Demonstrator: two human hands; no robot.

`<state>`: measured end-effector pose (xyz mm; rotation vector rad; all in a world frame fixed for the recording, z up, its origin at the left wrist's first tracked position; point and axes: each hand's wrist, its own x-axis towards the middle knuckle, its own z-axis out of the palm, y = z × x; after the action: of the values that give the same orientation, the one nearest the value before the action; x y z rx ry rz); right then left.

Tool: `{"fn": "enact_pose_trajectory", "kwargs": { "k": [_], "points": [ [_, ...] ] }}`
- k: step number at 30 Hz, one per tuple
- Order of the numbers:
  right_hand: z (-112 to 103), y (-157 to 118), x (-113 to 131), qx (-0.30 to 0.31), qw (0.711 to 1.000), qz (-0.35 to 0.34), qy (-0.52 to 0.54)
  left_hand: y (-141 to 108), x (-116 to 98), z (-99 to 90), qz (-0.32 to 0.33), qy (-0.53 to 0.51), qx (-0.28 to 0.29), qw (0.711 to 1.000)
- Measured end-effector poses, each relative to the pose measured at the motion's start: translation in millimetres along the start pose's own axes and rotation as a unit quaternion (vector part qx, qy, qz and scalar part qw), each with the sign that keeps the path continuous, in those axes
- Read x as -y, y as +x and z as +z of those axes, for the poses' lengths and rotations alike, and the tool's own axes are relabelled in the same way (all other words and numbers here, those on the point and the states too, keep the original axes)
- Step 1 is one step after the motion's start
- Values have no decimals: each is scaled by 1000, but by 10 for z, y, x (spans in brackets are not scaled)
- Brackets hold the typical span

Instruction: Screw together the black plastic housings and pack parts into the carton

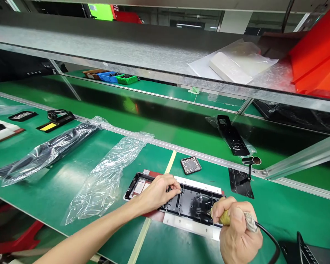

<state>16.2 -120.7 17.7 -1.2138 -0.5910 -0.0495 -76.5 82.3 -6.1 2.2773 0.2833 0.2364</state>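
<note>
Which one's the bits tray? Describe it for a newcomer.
On the green bench, find the long black housing flanked by white strips. Just beyond it, before the metal rail, sits the tray: small, black, squarish. Unlike the coloured bins farther back, it holds silvery bits.

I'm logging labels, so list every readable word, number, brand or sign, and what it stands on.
No text is legible.
Too small: print on the white label in the long black plastic housing.
Too blurred: faint marks on the flat white box in the clear bag.
Too blurred: pale marks on the small black plate, far left.
</note>
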Motion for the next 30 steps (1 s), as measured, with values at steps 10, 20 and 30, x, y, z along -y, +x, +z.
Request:
{"fn": "enact_pose_trajectory", "kwargs": {
  "k": [10,20,30],
  "points": [
    [-2,-6,-4,3,1000,-3,-15,-236,228,365,179,32,30,983],
    [4,-8,-6,0,1000,-5,-8,-280,214,327,183,32,29,982],
    [5,-5,-18,2,1000,-6,-6,-456,297,336,251,154,-4,956]
  ]
}}
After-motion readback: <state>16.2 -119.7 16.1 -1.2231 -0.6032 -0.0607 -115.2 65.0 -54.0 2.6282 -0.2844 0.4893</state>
